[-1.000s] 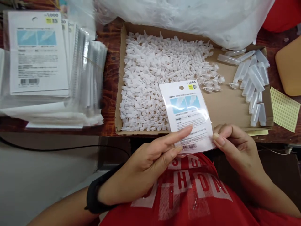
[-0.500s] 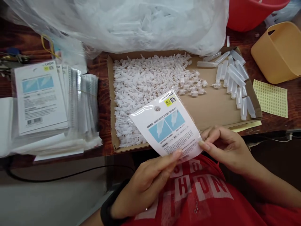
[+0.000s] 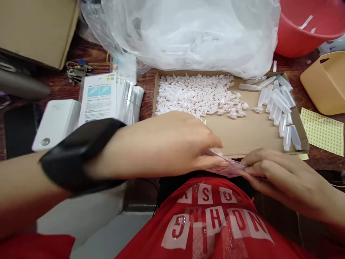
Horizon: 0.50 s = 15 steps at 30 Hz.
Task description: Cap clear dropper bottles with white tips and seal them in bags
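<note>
My left hand (image 3: 175,144), with a black band on the wrist, reaches across the tray's front edge, its thumb and fingers closed on one end of a thin clear packet (image 3: 229,167). The packet's other end is pinched by my right hand (image 3: 272,172). It is seen nearly edge-on, so its printed face is hidden. Behind my hands a cardboard tray (image 3: 253,138) holds many small white nozzle tips (image 3: 185,93), a few clear caps (image 3: 233,108) and several translucent tubes (image 3: 280,100).
A large plastic bag (image 3: 188,36) lies behind the tray. On the left are printed packets (image 3: 99,97), a white box (image 3: 58,122), keys (image 3: 77,72) and a cardboard box (image 3: 37,28). On the right are a red bucket (image 3: 296,36), a tan container (image 3: 326,82) and a sticker sheet (image 3: 322,131).
The packet has gone from face-up to nearly edge-on. My left hand has moved up over the tray's front edge, its forearm now level. The view has shifted left.
</note>
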Tool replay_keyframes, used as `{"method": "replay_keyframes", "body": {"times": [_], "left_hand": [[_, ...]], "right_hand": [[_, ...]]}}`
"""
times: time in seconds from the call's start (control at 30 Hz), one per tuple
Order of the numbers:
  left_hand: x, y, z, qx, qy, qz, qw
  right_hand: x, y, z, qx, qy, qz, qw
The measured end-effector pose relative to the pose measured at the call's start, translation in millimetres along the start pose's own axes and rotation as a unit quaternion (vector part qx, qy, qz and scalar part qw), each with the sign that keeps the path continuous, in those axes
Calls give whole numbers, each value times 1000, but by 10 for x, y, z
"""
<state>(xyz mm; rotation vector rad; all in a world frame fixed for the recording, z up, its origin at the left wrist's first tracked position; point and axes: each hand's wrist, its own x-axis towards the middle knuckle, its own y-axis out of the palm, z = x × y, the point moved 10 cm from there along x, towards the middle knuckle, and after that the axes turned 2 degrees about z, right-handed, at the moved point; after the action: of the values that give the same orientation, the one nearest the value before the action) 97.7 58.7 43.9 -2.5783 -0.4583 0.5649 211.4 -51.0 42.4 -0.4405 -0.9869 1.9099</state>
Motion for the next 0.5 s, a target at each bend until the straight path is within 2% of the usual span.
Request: {"method": "replay_keyframes", "body": {"times": [0.07,0.1,0.13,0.23,0.37,0.5], "left_hand": [[104,234,62,34,-36,132,990],[117,322,90,48,-45,177,982],[124,370,126,36,-60,197,978],[118,448,216,7,-98,213,972],[80,514,266,-9,-133,225,965],[52,523,264,-15,-148,225,963]], "right_hand": [[-10,-48,-6,2,1,-6,1000],[-19,-64,-24,14,6,-8,1000],[-29,-72,-57,33,16,-7,999],[-78,-45,-256,138,85,2,987],[-173,58,-597,281,223,14,933],[-124,166,-666,345,272,58,896]]}}
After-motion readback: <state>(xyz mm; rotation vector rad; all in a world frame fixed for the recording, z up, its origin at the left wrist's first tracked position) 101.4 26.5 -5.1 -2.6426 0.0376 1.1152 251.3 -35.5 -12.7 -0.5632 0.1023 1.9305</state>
